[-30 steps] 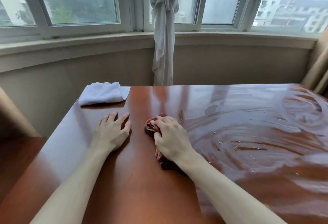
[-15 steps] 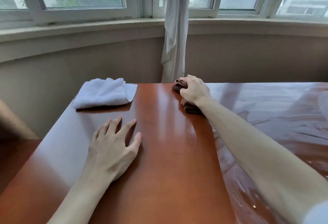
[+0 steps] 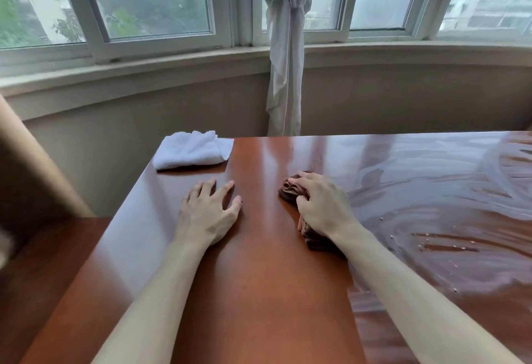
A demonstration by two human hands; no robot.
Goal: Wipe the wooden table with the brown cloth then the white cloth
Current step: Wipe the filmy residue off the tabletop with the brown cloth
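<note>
Currently your right hand (image 3: 322, 205) lies knuckles-up on the brown cloth (image 3: 292, 190), fingers curled over its bunched front end and pressing it onto the wooden table (image 3: 259, 291). Forearm runs in from the lower right, wrist slightly raised. Most of that cloth is hidden under your palm; only the crumpled front and a dark strip below the wrist show, so its full extent cannot be judged. Your left hand (image 3: 208, 214) rests flat on the table, palm down, fingers straight and spread, thumb out toward the right, holding nothing; its forearm comes in from the lower left. White cloth (image 3: 193, 150) sits folded at the far left corner of the table, just beyond your left fingertips but apart from them, one edge at the table's far rim. Table surface to the right of your right hand carries wet swirl marks and small droplets; the strip between your hands looks dry and evenly glossy. Right end of the table is cut off by the frame. Behind the table a knotted grey curtain (image 3: 285, 61) hangs before the windows (image 3: 149, 0). No labels or writing readable anywhere.
</note>
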